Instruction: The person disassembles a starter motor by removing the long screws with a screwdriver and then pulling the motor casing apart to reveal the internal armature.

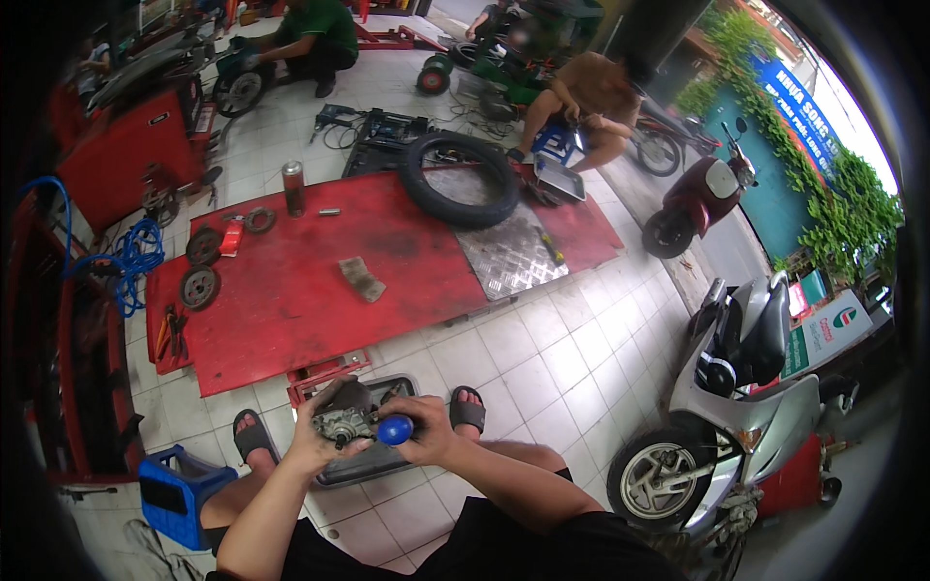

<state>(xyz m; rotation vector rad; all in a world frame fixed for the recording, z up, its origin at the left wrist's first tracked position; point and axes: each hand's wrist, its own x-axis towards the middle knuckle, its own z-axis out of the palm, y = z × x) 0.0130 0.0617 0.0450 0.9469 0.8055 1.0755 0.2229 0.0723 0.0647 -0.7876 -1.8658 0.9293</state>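
Note:
My left hand (312, 436) is closed round a grey metal carburetor (341, 424), which I hold above a tray between my feet. My right hand (429, 432) grips a screwdriver by its blue rounded handle (394, 430), seen nearly end-on beside the carburetor. The screwdriver's shaft and tip are hidden. Below both hands, a dark rectangular tray (373, 473) lies on the floor with some grey parts in it, mostly covered by my hands.
Ahead stands a low red lift table (291, 290) bearing a tyre (459, 221), a spray can (293, 189), a cloth pad (361, 280) and pliers (172, 334). A blue stool (184, 494) is at left, a silver scooter (736, 426) at right. Two people crouch or sit beyond.

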